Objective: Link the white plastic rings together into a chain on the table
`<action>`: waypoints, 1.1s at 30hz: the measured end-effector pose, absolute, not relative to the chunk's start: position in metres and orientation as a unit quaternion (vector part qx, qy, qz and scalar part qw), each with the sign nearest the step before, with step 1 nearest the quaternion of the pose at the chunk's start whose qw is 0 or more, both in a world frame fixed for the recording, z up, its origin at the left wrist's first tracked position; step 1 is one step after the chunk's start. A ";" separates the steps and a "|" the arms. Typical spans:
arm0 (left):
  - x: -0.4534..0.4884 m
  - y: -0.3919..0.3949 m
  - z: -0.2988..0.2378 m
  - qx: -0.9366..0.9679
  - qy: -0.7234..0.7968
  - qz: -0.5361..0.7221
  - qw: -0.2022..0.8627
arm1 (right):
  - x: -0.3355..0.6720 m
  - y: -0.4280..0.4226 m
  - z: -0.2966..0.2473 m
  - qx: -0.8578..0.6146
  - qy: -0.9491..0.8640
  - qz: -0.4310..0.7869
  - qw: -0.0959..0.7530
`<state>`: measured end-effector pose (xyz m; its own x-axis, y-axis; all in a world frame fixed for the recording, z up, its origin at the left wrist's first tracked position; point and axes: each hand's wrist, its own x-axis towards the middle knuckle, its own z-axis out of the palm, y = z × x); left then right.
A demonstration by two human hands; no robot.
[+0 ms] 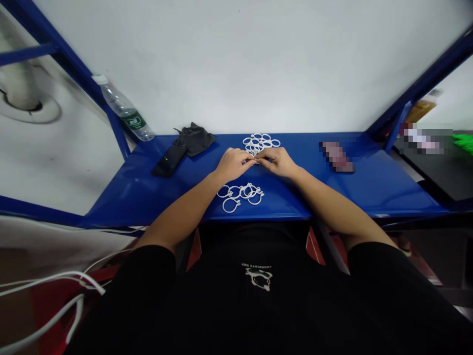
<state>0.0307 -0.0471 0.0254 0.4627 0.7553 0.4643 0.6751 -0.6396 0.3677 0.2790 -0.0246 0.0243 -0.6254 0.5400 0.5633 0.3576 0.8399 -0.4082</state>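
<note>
Black T-shirt fabric with a small white print fills the bottom of the head view, and short black sleeves give way to two bare forearms reaching forward over a blue metal bench top. Both hands sit near the middle of the bench, close together and curled inward: the left hand on the picture's left, the right hand beside it. Their fingertips meet at the near edge of a loose pile of white plastic rings, but the backs of the hands hide the contact, so I can't tell whether either hand is grasping a ring or only touching. A second cluster of white plastic rings lies on the blue surface closer to the body, just below the left hand, several overlapping or linked side by side. Left of the hands are a black phone and a crumpled black cloth, touching each other. A clear water bottle with a green label leans by the blue frame upright at the bench's left end. A pixelated object lies on the right of the bench, and white cables run through the lower left corner, below the bench.
</note>
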 end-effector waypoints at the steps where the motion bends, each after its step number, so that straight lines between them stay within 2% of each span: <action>1: 0.030 -0.047 0.026 0.850 0.421 0.309 0.065 | 0.279 -0.024 0.024 -0.254 -0.892 0.125 0.352; 5: 0.025 -0.043 0.030 0.822 0.442 0.353 0.070 | 0.280 -0.013 0.016 -0.307 -0.869 0.078 0.379; 8: 0.020 -0.045 0.035 0.826 0.433 0.341 0.121 | 0.288 0.001 0.008 -0.354 -0.843 0.070 0.398; 13: 0.021 -0.059 0.044 0.871 0.375 0.183 0.260 | 0.300 0.013 0.002 -0.383 -0.836 0.080 0.385; 16: 0.025 -0.066 0.051 0.870 0.370 0.069 0.318 | 0.298 0.009 0.004 -0.377 -0.842 0.079 0.378; 18: 0.025 -0.067 0.053 0.860 0.378 0.036 0.342 | 0.295 0.005 0.006 -0.365 -0.853 0.080 0.365; 33: 0.017 -0.051 0.038 0.879 0.384 0.105 0.263 | 0.292 0.001 0.009 -0.352 -0.862 0.087 0.353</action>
